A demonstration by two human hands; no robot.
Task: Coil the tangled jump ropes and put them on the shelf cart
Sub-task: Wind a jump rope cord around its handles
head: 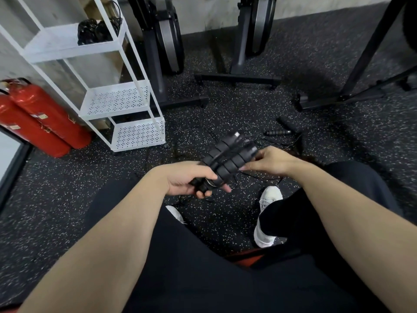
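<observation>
Between both hands, black jump-rope handles point(228, 158), unlabeled

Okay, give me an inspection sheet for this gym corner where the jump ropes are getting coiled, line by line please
Surface: dark speckled rubber floor.
Job's things: pair of black jump rope handles held side by side with thin cord wrapped around them; black coiled ropes already on the top tier of the white shelf cart; loose handles on the floor.
Clutter: thin rope strands trailing on the floor.
Grippers: left hand has its grip round the handles' lower end; right hand touches their upper end.
Cables: nothing seen beyond the rope cord.
Surroundings: two red fire extinguishers, black exercise machines, concrete wall.
</observation>
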